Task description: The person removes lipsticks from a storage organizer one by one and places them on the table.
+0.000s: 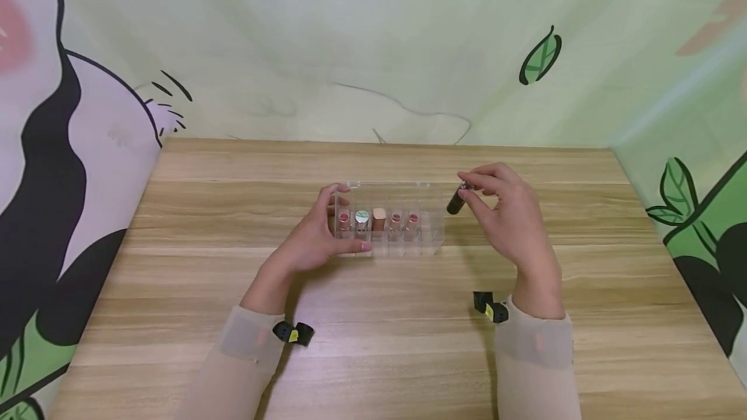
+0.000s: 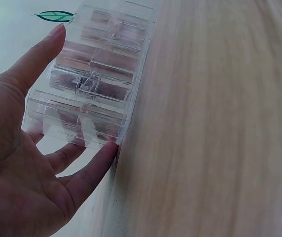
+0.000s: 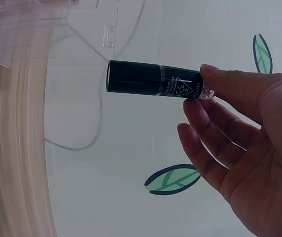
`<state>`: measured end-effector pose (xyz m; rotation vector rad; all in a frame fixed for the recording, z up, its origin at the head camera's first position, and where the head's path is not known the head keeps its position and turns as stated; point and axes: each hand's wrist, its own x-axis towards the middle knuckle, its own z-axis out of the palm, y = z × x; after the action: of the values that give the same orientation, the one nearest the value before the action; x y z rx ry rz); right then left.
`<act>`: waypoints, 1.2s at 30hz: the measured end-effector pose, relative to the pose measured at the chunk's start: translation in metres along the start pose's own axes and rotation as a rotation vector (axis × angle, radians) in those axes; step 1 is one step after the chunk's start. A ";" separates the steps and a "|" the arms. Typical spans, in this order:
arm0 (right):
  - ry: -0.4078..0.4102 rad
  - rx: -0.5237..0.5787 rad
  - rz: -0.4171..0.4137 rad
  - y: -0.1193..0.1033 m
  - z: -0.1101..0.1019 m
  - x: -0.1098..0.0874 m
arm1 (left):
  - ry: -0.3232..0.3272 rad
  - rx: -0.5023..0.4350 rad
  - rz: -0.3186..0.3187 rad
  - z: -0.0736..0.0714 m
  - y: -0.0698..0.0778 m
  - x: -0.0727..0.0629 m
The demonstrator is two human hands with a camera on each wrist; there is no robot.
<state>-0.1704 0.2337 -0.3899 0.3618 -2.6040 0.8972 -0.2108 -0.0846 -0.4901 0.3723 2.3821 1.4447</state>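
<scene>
Head: right grip (image 1: 513,220) pinches 1 dark tube (image 1: 455,204) by its upper end (left grip (image 1: 312,236) clasps case (image 1: 433,227)).

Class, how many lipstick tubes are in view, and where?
6: five lipstick tubes side by side in the clear organizer, and one dark tube held by the right hand.

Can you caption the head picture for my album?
The left hand holds a clear lipstick case; the right hand pinches a dark tube beside it.

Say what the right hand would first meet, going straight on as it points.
Probably the right end of the clear case, with the dark lipstick tube in the right hand leading; height is unclear, so it might pass above.
</scene>
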 end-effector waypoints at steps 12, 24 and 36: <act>-0.035 -0.002 0.035 0.004 0.000 -0.001 | -0.006 -0.008 0.006 0.000 -0.002 0.000; -0.130 -0.005 0.104 0.007 0.001 0.000 | -0.006 -0.005 0.005 0.000 -0.003 0.001; -0.218 -0.016 0.132 0.012 0.003 0.002 | -0.012 -0.008 0.008 -0.001 -0.003 0.001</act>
<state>-0.1769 0.2413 -0.3980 0.3007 -2.8618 0.9255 -0.2121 -0.0861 -0.4929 0.3872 2.3679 1.4506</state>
